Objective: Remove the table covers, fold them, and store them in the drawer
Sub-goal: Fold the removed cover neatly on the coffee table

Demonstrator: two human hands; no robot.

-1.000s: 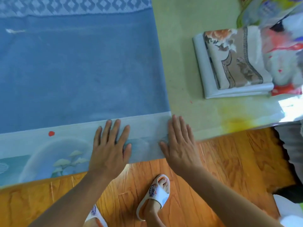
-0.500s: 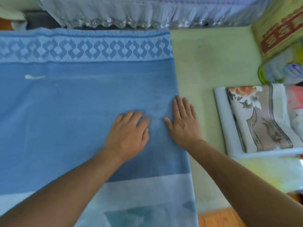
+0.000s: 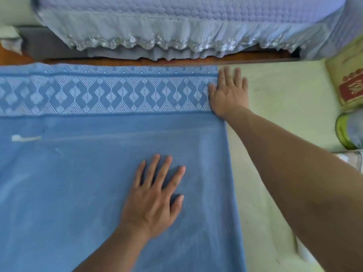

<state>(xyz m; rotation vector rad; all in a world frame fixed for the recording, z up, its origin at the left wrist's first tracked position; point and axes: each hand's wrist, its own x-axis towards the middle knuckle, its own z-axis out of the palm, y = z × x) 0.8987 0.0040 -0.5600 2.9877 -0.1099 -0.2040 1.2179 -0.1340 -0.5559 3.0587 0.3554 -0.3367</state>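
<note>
Soft, even daylight lit the scene with faint shadows only, while wide-angle bending curved the edges and slight blur softened the periphery.

One blue table cover, two hands, left hand and right hand, one tabletop, one ruffled bedspread.

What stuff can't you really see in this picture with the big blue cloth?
- Blue cloth: head view, its left and near parts run off the picture's edges.
- Folded covers: only a corner shows, behind the right arm and cut by the right edge.
- Red-patterned thing and green-rimmed thing: cut by the right edge, can't tell what they are.
- Drawer: not in view.
- Table under the left hand and right hand: covered.
</note>
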